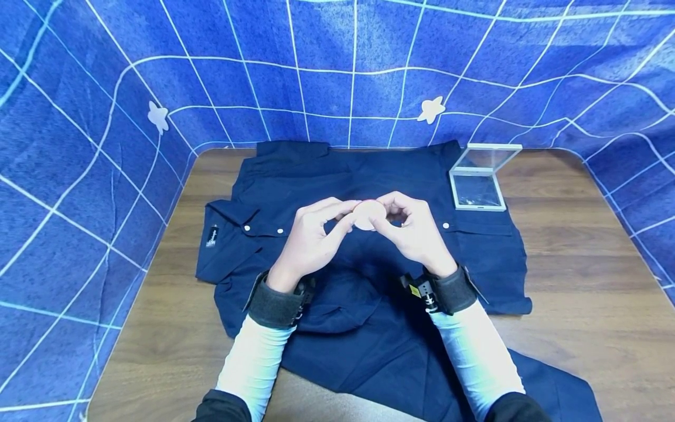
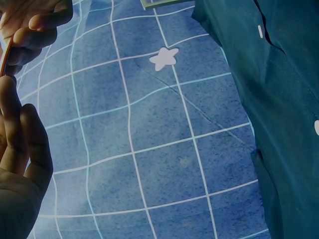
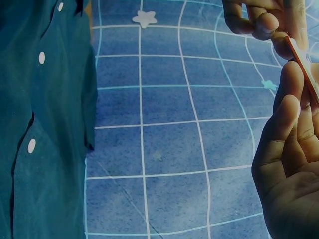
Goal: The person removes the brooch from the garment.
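A thin, round, pale disc [image 1: 371, 215] with a red edge is held up between both hands, above a dark navy buttoned shirt [image 1: 337, 170] spread out below. My left hand [image 1: 318, 231] pinches the disc's left side between thumb and fingers. On the right side, my right hand [image 1: 408, 225] pinches it the same way. Seen edge-on in the right wrist view, the disc [image 3: 303, 67] looks like a narrow orange-red strip. What the disc is cannot be told.
A small white-framed square case [image 1: 477, 190] stands with its clear lid raised on the shirt's right part. Under the shirt lies a wooden table [image 1: 569, 234]. Blue grid-patterned cloth [image 1: 327, 88] with white star shapes [image 1: 431, 109] hangs behind and at the sides.
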`<state>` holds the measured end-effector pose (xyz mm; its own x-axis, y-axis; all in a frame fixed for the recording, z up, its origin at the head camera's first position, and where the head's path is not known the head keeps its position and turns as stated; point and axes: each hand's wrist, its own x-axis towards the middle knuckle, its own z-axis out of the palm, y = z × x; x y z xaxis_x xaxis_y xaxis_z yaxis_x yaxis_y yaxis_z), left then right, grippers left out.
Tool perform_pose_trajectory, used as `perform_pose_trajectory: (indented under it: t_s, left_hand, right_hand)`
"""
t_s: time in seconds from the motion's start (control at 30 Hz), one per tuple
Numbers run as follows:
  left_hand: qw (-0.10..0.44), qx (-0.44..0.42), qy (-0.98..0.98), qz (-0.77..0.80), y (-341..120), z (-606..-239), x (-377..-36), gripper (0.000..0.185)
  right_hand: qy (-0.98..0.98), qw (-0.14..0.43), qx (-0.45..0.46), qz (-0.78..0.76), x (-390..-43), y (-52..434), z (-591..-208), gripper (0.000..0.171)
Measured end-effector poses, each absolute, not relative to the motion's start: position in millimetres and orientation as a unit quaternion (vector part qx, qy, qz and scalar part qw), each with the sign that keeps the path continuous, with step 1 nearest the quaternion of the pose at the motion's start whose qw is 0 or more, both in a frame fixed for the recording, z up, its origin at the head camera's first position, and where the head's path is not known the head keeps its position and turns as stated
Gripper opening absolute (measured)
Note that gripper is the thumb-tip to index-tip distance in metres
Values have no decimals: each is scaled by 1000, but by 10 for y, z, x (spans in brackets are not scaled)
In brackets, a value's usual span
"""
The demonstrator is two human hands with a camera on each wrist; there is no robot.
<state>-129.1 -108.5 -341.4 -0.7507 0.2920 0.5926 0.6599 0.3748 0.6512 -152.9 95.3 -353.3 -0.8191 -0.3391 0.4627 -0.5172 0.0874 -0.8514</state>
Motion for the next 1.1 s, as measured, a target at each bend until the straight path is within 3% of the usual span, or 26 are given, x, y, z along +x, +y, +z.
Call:
perform_pose_trajectory:
  t_s: [0.5, 1.1]
  left_hand:
    - [185, -300, -817, -457, -1108, -3392, -1291, 22]
    - [188, -290, -820, -457, -1096, -3418, -1293, 21]
  right_hand:
    - [-746, 117, 297, 584, -1532, 908, -3561, 13]
    - [-772, 188, 306, 524, -1542, 865, -3601, 20]
